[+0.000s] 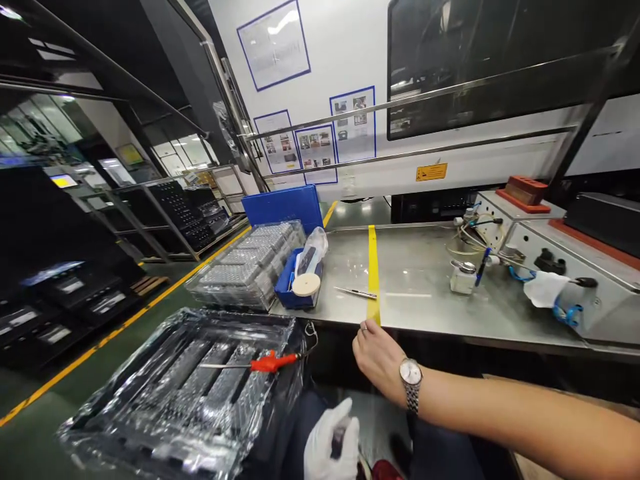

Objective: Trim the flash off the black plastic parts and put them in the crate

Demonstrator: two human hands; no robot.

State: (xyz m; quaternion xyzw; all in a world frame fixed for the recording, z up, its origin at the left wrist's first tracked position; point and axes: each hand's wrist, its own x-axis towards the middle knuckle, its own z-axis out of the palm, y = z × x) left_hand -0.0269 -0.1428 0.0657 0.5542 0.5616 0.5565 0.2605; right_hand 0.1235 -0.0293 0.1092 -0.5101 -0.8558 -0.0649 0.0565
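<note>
My left hand (324,445) wears a white glove and is low in the middle, above my lap. Its thumb and fingers close around a small dark piece (338,440), mostly covered by the glove. My right hand (379,357) is bare, with a ring and a metal-band wristwatch (411,375). Its fingers curl together just in front of the bench edge; whatever they may hold is hidden. Beyond it a slim metal pen-like tool (356,293) lies on the steel bench (415,257), across a yellow tape strip (374,267).
Left of the bench a plastic-lined crate (185,313) holds wrapped rows of parts, with an orange-red air gun (273,362) over it. Behind stand stacked clear trays (250,260) and a blue bin (287,297) bearing a round pale disc (306,285). A small bottle (463,279) and grey fixtures (590,267) occupy the right.
</note>
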